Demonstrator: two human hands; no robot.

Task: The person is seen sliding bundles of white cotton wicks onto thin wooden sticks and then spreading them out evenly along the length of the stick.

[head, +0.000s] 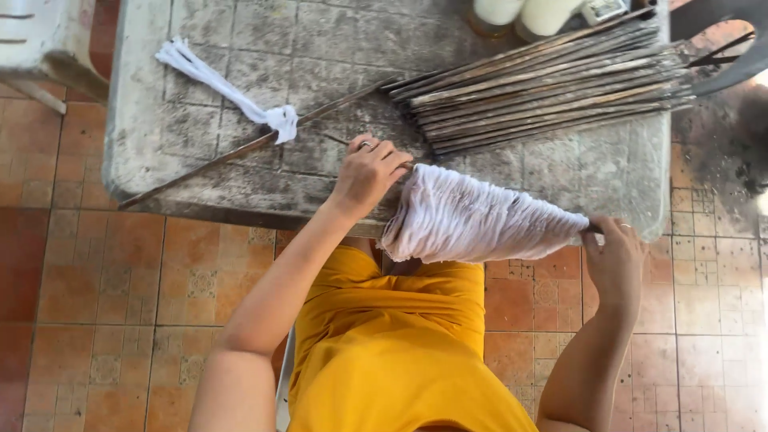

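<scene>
- A loose white cord lies knotted on 1 thin stick, far left on the tabletop.
- Left hand: fingers curled on the wide end of a white thread cone.
- Right hand pinches its narrow tip; winding looks underway, so turning evenly comes next.
- Stick bundle lies far right.

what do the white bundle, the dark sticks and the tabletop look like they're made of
White bundle: seemingly soft cotton-like thread or string, matte, with fine parallel strands wound around a stick. Dark sticks: probably wood or bamboo, thin, straight, stained brown-grey. Tabletop: looks like concrete or stone scored into squares, rough, grey and grimy.
</scene>
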